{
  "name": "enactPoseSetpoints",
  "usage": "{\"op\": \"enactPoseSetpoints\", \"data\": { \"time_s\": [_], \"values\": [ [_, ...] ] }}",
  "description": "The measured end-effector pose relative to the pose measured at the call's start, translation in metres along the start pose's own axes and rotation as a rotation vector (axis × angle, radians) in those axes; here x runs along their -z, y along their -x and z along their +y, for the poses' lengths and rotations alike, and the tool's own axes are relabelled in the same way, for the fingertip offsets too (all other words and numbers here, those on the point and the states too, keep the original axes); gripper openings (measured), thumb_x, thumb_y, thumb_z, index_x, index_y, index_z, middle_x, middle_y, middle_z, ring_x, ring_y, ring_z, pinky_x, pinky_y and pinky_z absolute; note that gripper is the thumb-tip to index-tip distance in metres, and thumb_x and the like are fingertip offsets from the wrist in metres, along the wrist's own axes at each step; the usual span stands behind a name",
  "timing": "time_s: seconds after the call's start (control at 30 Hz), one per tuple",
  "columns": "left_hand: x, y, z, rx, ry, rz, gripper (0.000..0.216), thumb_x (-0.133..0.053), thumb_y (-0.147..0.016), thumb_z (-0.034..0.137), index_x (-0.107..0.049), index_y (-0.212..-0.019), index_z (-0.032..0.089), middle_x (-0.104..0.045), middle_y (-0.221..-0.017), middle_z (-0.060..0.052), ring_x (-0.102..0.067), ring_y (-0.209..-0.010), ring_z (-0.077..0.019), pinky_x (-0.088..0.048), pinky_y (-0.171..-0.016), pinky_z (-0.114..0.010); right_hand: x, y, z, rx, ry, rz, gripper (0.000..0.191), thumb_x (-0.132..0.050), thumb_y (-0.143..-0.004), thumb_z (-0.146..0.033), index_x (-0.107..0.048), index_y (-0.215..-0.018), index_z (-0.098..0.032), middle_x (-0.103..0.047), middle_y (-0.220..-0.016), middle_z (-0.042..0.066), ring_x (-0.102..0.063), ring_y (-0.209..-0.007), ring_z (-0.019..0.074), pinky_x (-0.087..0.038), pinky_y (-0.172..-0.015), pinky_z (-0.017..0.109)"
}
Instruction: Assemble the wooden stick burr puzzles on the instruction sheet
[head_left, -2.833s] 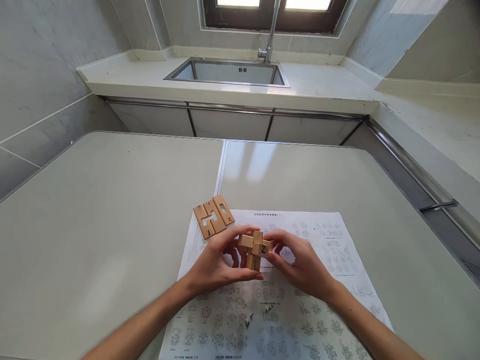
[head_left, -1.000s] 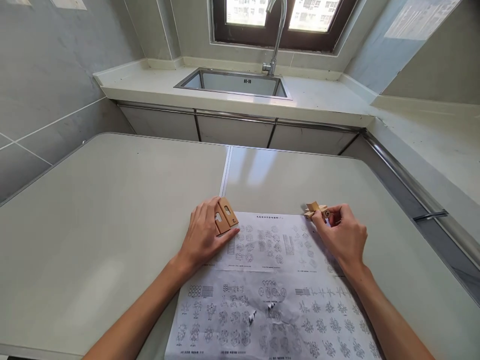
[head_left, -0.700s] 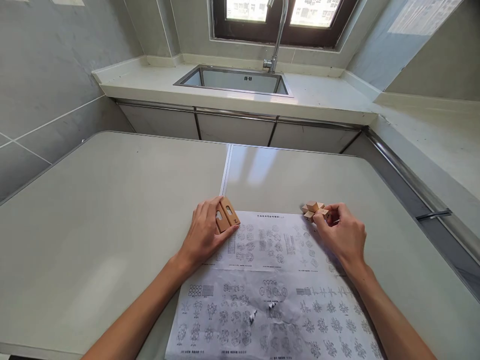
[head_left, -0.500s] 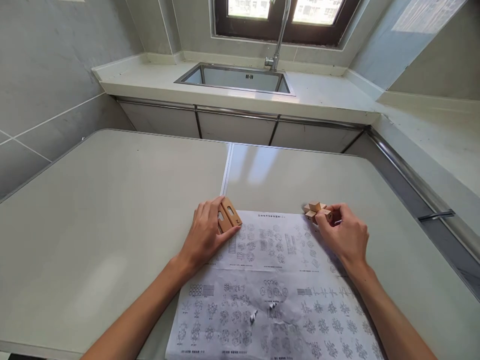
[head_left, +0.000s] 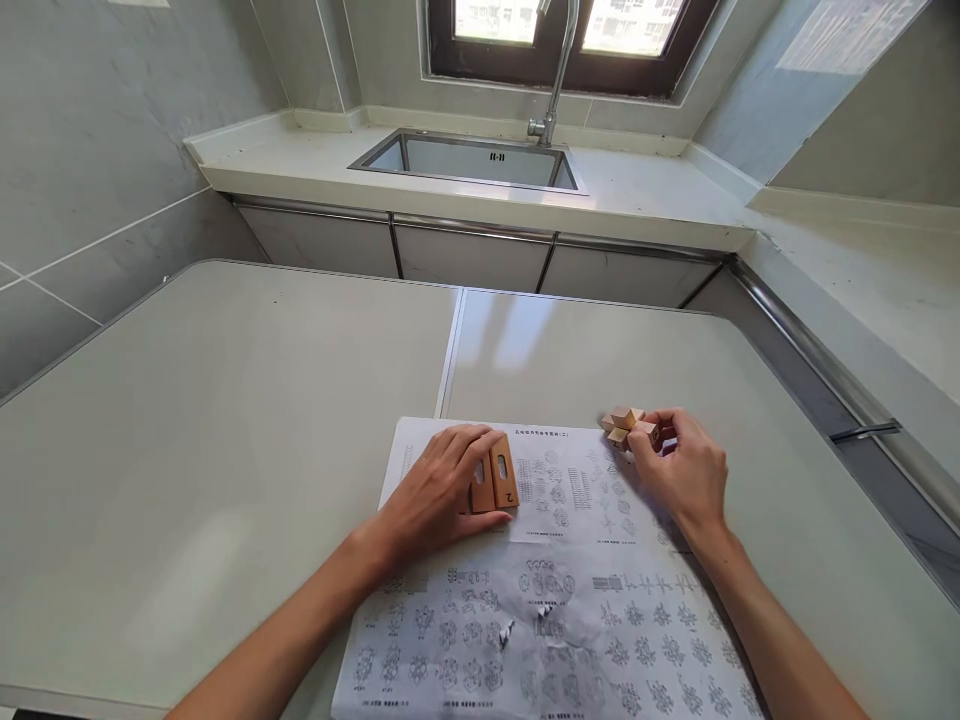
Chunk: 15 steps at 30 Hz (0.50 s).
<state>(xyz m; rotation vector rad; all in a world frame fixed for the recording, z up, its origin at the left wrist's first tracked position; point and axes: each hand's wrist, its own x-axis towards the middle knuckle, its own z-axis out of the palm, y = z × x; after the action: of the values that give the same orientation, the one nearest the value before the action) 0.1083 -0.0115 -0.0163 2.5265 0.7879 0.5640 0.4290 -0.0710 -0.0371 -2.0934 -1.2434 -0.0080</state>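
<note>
My left hand (head_left: 442, 480) is closed round several flat wooden puzzle pieces (head_left: 504, 475) lined up side by side. Each visible piece has an oval slot, and the end one bears a dark printed mark. The fingers hide part of the row. Beneath it lies a large creased instruction sheet (head_left: 570, 620) printed with small diagrams. At the sheet's upper right corner, my right hand (head_left: 682, 470) pinches a wooden burr puzzle (head_left: 622, 425) of interlocked pale pieces between thumb and fingers. The side of the puzzle towards the palm is hidden.
A pale tabletop (head_left: 225, 430) with a seam up its middle carries the sheet. Beyond its far edge stands a counter (head_left: 637, 180) with a sink (head_left: 450, 155) and a tall faucet (head_left: 555, 90) beneath a window. The sheet has small tears near its middle.
My left hand has moved the slotted pieces right and nearer, from the sheet's upper left edge onto its printed area. The right hand stays on the burr puzzle almost unmoved.
</note>
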Motion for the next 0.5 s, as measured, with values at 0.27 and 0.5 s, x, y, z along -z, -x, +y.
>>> {"op": "enactPoseSetpoints", "data": {
  "time_s": [0.27, 0.5],
  "values": [
    [0.023, -0.001, -0.011, 0.042, -0.133, 0.01, 0.078, -0.079, -0.082, 0.063, -0.049, -0.141, 0.023, -0.059, -0.14, -0.016, -0.058, -0.125, -0.0358, -0.049, -0.105, -0.052, 0.002, 0.0, -0.003, 0.018, -0.03, 0.028, 0.016, -0.057, -0.085, -0.039, -0.058, -0.081, -0.024, -0.065, -0.08, 0.003, -0.06, -0.075, 0.0241, -0.043, -0.069, 0.035],
    [0.027, -0.002, -0.015, 0.19, -0.291, 0.09, 0.027, -0.066, -0.093, 0.046, -0.058, -0.084, 0.021, -0.065, -0.078, -0.002, -0.058, -0.07, -0.0207, -0.046, -0.072, -0.036, 0.005, 0.007, -0.02, 0.265, -0.15, 0.167, 0.011, -0.061, -0.09, -0.033, -0.058, -0.096, -0.024, -0.063, -0.099, 0.008, -0.059, -0.093, 0.0281, -0.051, -0.081, 0.043]
  ]
}}
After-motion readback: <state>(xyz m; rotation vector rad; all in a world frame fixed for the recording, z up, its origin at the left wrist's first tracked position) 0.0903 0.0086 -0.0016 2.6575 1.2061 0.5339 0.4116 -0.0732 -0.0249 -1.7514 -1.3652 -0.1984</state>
